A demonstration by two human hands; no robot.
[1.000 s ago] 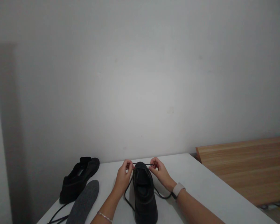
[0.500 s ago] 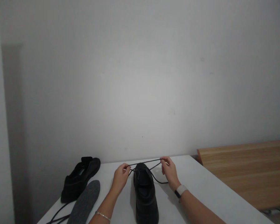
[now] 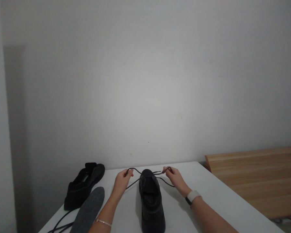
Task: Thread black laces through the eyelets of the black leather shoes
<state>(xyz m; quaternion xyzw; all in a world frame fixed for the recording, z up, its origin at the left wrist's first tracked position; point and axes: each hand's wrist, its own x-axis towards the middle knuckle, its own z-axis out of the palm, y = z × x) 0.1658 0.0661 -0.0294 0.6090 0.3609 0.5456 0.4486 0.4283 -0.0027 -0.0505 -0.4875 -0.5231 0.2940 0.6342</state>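
Observation:
A black shoe stands on the white table between my hands, its heel toward me. My left hand, left of the shoe's front, pinches a black shoelace that curves over from the shoe. On the other side, my right hand has its fingers closed on a lace near the shoe's far end. Loose lengths of lace stretch out on both sides below my hands. The lacing on the shoe's front is mostly hidden from this angle.
Another black shoe lies at the table's left edge. Beside it are a grey insole and loose black laces. A pale wall rises behind the table, and a wooden board stands to the right.
The lace stretched straight between my hands has gone slack and no longer spans them. My left hand has moved slightly left; my right fingers have shifted slightly left and down.

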